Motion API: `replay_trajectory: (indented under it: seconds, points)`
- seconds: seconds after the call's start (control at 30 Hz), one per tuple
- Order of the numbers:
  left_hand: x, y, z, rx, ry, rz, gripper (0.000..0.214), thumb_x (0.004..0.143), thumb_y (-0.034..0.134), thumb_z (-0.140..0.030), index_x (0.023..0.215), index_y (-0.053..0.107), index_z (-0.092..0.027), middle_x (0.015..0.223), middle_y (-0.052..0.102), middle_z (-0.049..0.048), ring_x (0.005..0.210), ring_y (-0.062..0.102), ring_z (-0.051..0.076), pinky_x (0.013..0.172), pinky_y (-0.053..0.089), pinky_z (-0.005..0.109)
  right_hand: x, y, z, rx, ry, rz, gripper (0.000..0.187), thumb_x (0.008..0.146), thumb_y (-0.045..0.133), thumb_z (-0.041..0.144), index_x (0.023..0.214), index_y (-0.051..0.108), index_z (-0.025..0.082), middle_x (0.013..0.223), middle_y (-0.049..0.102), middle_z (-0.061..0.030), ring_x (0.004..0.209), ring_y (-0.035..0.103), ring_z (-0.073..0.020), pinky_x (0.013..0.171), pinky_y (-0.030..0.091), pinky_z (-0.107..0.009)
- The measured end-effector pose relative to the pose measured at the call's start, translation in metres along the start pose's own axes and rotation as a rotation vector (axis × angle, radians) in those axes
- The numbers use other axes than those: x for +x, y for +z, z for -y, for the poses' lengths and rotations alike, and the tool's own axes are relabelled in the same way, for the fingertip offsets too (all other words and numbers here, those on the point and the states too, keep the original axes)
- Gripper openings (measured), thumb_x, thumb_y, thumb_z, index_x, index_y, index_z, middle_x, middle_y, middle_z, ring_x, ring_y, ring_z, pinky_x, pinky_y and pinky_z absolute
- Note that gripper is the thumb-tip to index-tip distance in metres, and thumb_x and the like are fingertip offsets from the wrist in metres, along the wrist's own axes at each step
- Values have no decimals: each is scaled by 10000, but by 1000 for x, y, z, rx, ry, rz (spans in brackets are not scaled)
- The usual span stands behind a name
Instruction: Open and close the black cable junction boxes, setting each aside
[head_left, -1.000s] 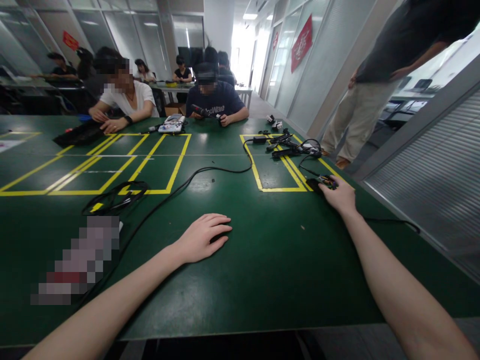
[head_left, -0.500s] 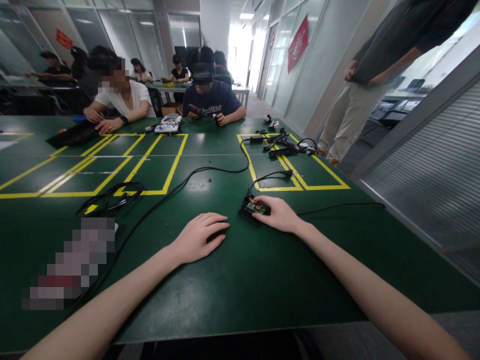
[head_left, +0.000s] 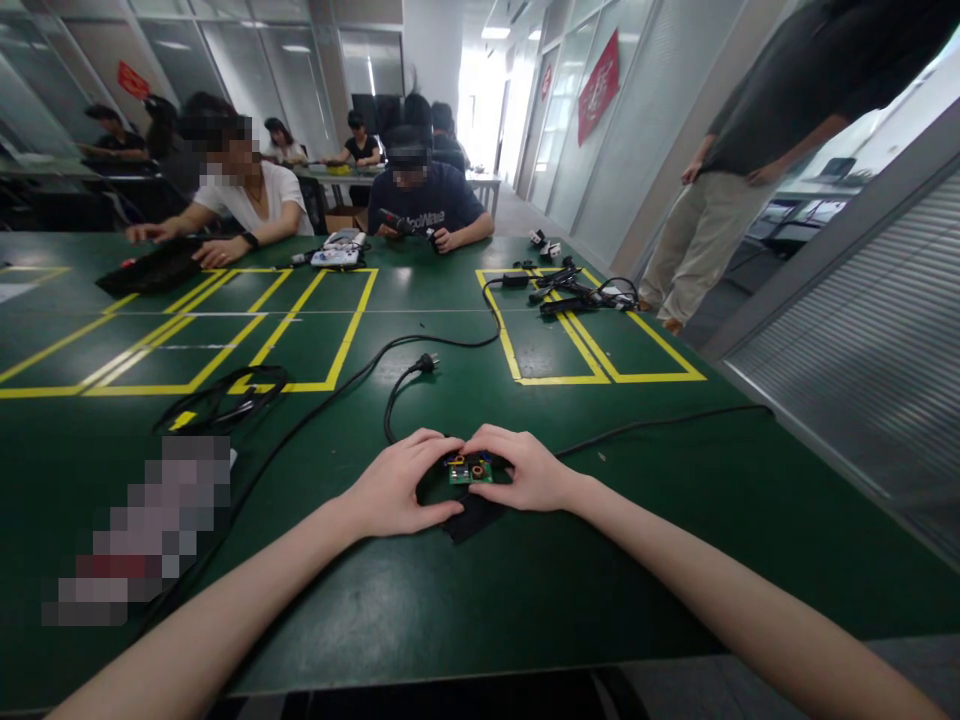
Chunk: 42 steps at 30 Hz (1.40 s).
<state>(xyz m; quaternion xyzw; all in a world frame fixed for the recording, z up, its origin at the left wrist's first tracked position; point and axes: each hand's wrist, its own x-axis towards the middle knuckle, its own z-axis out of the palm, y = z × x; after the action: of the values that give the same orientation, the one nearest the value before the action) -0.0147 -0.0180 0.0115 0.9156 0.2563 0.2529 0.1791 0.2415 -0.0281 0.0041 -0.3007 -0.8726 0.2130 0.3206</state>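
A small green circuit board (head_left: 469, 473) with a copper coil sits between my two hands, on a black casing (head_left: 474, 518) that shows below it. My right hand (head_left: 531, 472) grips the board from the right, thumb on its near edge and fingers at its far edge. My left hand (head_left: 394, 485) curves round the left side, its fingertips at the board's far edge and its thumb on the casing. A short black cord with a plug (head_left: 427, 364) bends away behind my left hand. The fingers partly hide the casing.
A coiled black cable (head_left: 225, 395) and a blurred-out item (head_left: 150, 530) lie at left. A long black cord (head_left: 397, 341) crosses the green table (head_left: 337, 620). Adapters and cables (head_left: 574, 295) are heaped at far right. Two co-workers sit opposite; a person stands at right.
My right hand has brought the board and casing left and nearer, and my left hand has come onto them. The plug has swung from the right side over to the left.
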Motion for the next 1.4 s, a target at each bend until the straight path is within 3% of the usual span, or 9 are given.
replay_trajectory:
  seconds: [0.23, 0.33, 0.47, 0.63, 0.87, 1.03, 1.2, 1.3, 1.4]
  points:
    - [-4, 3, 5, -20, 28, 2, 771, 892, 749, -390, 1560, 396, -238, 1477, 607, 149, 1339, 612, 301, 1125, 530, 477, 1, 2, 1, -11, 14, -10, 429, 870, 745, 273, 1277, 614, 234, 1207, 675, -98, 1063, 701, -237, 909, 586, -358]
    - [-3, 3, 5, -16, 21, -13, 716, 926, 711, -383, 1555, 402, -237, 1454, 624, 144, 1309, 633, 285, 1096, 552, 458, 1, 0, -1, -74, 67, -8, 533, 844, 795, 330, 1328, 596, 235, 1326, 618, -123, 1110, 695, -254, 921, 587, -379]
    - [0, 2, 4, 3, 27, -57, 503, 961, 671, -345, 1434, 551, -224, 1334, 692, 125, 1222, 669, 263, 1026, 588, 426, 1, -5, -2, -106, 98, 37, 592, 789, 863, 414, 1294, 627, 218, 1141, 685, -83, 965, 714, -236, 834, 589, -349]
    - [2, 1, 3, 32, 15, -138, 217, 985, 621, -277, 1173, 715, -225, 1181, 739, 102, 1125, 682, 244, 955, 607, 405, 3, -7, 0, -153, 100, 64, 447, 774, 858, 369, 1161, 697, 212, 1083, 688, -62, 917, 705, -219, 800, 575, -331]
    - [1, 5, 6, 67, -93, -157, 187, 963, 611, -231, 1120, 712, -222, 1094, 694, 74, 990, 696, 210, 856, 604, 331, 4, -5, -2, -265, 62, 7, 269, 773, 770, 244, 1029, 698, 207, 1005, 669, -67, 902, 658, -231, 797, 565, -356]
    - [1, 6, 7, 87, -116, -127, 169, 968, 597, -224, 1095, 707, -212, 1034, 696, 65, 937, 688, 204, 820, 591, 318, 3, 1, -3, -259, 80, -23, 263, 793, 747, 233, 1049, 694, 203, 1037, 675, -84, 928, 656, -250, 820, 575, -394]
    - [0, 6, 8, 123, -155, -120, 190, 1005, 567, -239, 1146, 692, -215, 977, 706, 48, 895, 688, 199, 789, 583, 303, 3, 4, 1, -259, 93, -67, 376, 849, 728, 276, 1213, 652, 222, 1182, 650, -107, 1026, 672, -268, 883, 585, -410]
    - [0, 6, 9, 105, -147, -163, 185, 1036, 547, -261, 1138, 693, -212, 979, 708, 48, 892, 696, 190, 795, 580, 291, 2, -4, 2, -223, 133, -80, 377, 867, 677, 248, 1237, 618, 203, 1252, 611, -111, 871, 682, -205, 757, 580, -337]
    - [1, 7, 8, 70, -111, -245, 196, 1054, 532, -270, 1126, 701, -201, 979, 708, 57, 902, 700, 186, 801, 578, 287, 1, -16, -2, -201, 165, -58, 270, 846, 639, 198, 1115, 623, 188, 1058, 657, -66, 682, 606, -150, 626, 498, -284]
